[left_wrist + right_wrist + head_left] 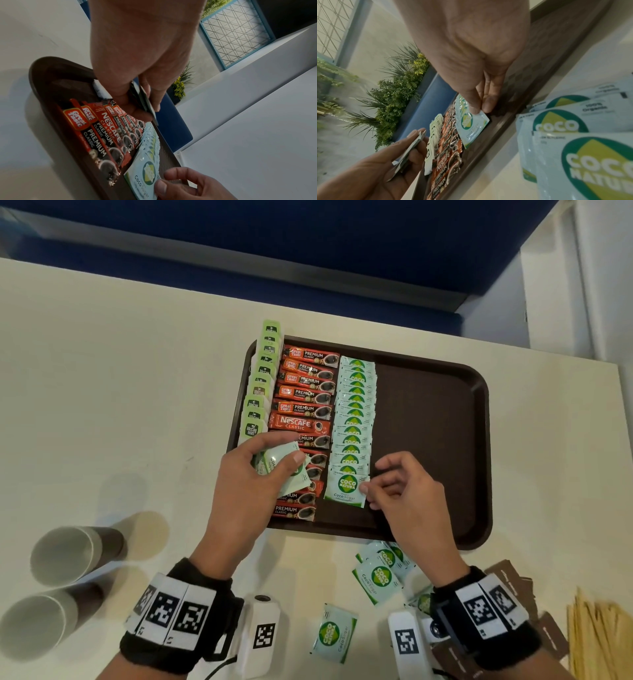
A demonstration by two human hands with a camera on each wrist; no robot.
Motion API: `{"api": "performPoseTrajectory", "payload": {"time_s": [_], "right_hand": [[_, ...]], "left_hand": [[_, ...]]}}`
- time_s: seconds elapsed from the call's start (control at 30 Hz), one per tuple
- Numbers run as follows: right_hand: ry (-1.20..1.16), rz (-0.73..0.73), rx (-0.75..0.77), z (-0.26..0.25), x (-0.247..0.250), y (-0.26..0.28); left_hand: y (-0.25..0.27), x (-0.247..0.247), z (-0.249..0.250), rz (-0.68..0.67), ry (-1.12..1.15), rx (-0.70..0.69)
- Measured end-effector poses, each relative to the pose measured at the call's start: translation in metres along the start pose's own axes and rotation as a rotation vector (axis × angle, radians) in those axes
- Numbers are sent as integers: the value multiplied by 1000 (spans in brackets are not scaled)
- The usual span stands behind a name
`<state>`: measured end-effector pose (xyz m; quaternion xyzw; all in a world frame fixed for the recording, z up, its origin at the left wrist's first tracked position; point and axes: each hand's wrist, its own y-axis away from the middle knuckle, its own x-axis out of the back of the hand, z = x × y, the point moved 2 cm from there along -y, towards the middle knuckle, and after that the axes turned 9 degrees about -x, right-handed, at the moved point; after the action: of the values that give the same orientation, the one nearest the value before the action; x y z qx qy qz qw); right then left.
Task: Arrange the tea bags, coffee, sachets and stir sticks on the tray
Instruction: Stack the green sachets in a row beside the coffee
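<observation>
A brown tray [445, 405] holds three columns: green tea bags [260, 385] at the left, red coffee sticks [305, 405] in the middle, and overlapping pale Coco Natura sugar sachets [354, 412] beside them. My left hand [274, 463] hovers over the near coffee sticks and grips a small stack of sugar sachets [291, 470], seen edge-on in the left wrist view [147, 106]. My right hand [368, 489] pinches the right edge of the nearest sachet [346, 489] in the column, which lies flat on the tray [472, 125].
Loose sugar sachets [376, 573] lie on the table in front of the tray, one apart [334, 633]. Wooden stir sticks [599, 638] and brown packets [513, 580] sit at the near right. Two paper cups [72, 553] lie on their sides at the near left.
</observation>
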<state>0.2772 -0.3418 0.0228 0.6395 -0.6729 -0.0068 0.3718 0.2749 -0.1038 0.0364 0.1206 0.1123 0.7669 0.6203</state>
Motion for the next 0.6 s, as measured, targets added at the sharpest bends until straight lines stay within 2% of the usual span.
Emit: {"api": "performPoseTrajectory", "payload": {"time_s": [0.4, 0.53, 0.6], "right_hand": [[32, 39, -5, 2, 1, -2], [14, 121, 44, -6, 5, 3], [-44, 111, 68, -15, 4, 8]], "left_hand": [[0, -2, 1, -10, -1, -9], [0, -8, 2, -5, -7, -27], [0, -12, 1, -5, -13, -47]]}}
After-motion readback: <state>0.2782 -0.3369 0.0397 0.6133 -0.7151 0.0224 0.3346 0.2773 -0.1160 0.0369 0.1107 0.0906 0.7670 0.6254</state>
